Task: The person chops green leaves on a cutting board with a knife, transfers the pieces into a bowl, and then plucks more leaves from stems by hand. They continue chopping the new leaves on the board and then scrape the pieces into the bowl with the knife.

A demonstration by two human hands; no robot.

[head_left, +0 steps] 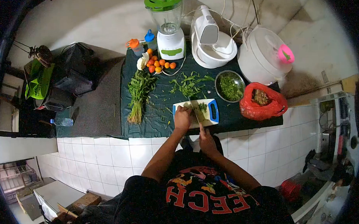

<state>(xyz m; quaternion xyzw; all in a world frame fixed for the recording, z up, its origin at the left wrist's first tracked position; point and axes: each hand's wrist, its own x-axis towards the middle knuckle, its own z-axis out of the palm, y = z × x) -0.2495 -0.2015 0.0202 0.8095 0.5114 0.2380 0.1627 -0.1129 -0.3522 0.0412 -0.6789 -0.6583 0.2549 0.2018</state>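
Note:
A white cutting board (pixel 211 120) with blue ends lies at the table's front edge. Over its left part, my left hand (pixel 182 117) is closed, pressing leafy greens against the board; its fingers mostly hide them. The handle of a knife is in my right hand (pixel 207 142), fingers wrapped round it. Its blade (pixel 196 112) points away from me across the board, just right of my left hand. Chopped greens (pixel 203 107) lie to the right of the blade. Loose leafy stalks (pixel 189 84) are spread behind the board.
Left of the board lies a bundle of greens (pixel 140 91), with orange tomatoes (pixel 157 63) behind it. A metal bowl (pixel 217 86) of chopped greens and a red plastic bag (pixel 249 109) stand to the right. A blender (pixel 171 42), stand mixer (pixel 208 30) and white lidded container (pixel 261 54) line the back.

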